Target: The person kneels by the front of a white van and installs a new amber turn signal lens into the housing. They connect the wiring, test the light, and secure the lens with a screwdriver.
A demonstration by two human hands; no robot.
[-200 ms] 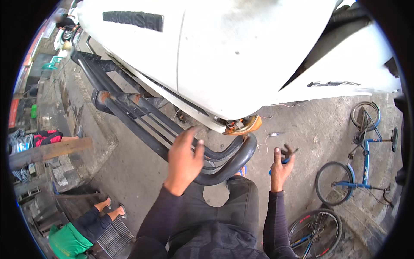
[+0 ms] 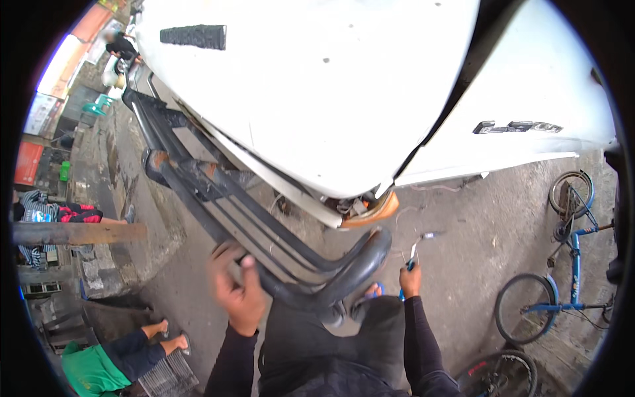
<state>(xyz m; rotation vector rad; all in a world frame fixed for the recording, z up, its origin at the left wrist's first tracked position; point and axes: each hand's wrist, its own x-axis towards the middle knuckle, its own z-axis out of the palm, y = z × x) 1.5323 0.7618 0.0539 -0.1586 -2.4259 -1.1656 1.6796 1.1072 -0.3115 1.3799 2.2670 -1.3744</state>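
My left hand is at the lower left end of the black tubular bumper guard, with thumb and fingers apart and nothing in it. Its fingertips are blurred, and I cannot tell whether they touch the tube. My right hand is closed around a slim blue-handled tool, whose exact kind is hidden by the fingers. Just beyond that hand, a small pale connector with wire shows over the ground. An orange corner lamp hangs loose at the corner of the white vehicle, its inside exposed.
A blue bicycle lies along the right, with another wheel below it. A person in a green shirt sits at the lower left. A brown beam juts in from the left, near another person's legs. My legs stand against the guard.
My left hand has moved left and down, away from the guard's middle. The right hand has moved left and closed around the tool. The view has shifted slightly.
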